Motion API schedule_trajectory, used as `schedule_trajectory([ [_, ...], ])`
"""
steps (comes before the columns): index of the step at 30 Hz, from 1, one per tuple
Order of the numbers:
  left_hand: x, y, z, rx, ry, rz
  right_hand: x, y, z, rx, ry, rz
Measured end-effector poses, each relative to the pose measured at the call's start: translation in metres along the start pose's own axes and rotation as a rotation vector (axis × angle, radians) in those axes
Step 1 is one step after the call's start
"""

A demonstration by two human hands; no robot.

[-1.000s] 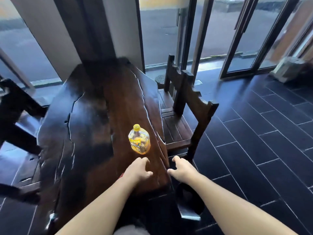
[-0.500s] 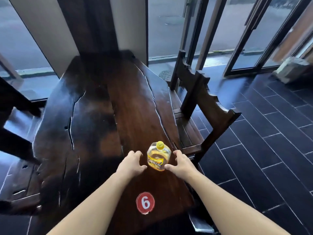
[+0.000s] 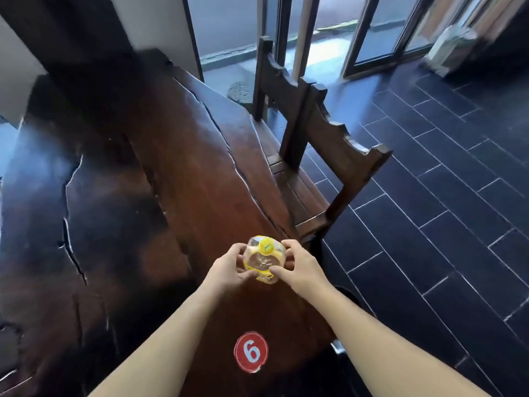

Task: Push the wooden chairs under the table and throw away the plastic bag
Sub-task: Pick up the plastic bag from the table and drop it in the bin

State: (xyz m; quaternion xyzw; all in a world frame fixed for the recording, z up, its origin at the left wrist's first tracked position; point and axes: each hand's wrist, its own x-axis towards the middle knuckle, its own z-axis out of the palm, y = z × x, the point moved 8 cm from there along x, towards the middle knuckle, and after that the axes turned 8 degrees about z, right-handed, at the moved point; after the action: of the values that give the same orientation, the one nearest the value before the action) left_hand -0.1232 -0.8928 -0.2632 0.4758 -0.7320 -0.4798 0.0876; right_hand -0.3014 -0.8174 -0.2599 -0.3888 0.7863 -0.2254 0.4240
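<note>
Near the five o'clock edge of the table [image 3: 128, 196], both hands are wrapped round a small clear plastic bottle [image 3: 264, 255] with a yellow cap. The left hand [image 3: 229, 267] grips its nine o'clock side and the right hand [image 3: 300, 266] its three o'clock side, fingers curled onto the label. No plastic bag shows anywhere, so the thing to throw away is either this bottle or something out of view; I cannot tell which. If it is the bottle, that step looks barely begun: it is gripped, no bin is in sight, and I cannot tell whether it has left the wood. Along the table's three o'clock side stand two wooden chairs, the near chair [image 3: 343, 156] and the far chair [image 3: 272, 78] at one o'clock. Their seats lie close against the table edge, so this side looks largely pushed in. The nine o'clock side is cut off by the frame, so any chairs there are unseen. A red sticker [image 3: 251, 351] marked 6 lies at six o'clock. Blur makes the label unreadable, and a pale object by the glass doors [image 3: 386, 30] cannot be named.
</note>
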Motion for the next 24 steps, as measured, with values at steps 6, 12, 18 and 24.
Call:
schedule_trajectory([
  [6, 0.009, 0.039, 0.045, 0.021, 0.024, 0.083, -0.006, 0.039, -0.041, 0.104, 0.031, -0.001],
  [12, 0.017, 0.106, 0.136, -0.005, 0.009, 0.138, -0.025, 0.111, -0.121, 0.174, 0.082, 0.022],
  [18, 0.026, 0.157, 0.247, -0.056, -0.05, 0.153, -0.037, 0.206, -0.192, 0.204, 0.054, 0.054],
  [24, 0.026, 0.13, 0.353, -0.054, -0.111, 0.038, -0.037, 0.305, -0.201, 0.233, -0.032, 0.153],
])
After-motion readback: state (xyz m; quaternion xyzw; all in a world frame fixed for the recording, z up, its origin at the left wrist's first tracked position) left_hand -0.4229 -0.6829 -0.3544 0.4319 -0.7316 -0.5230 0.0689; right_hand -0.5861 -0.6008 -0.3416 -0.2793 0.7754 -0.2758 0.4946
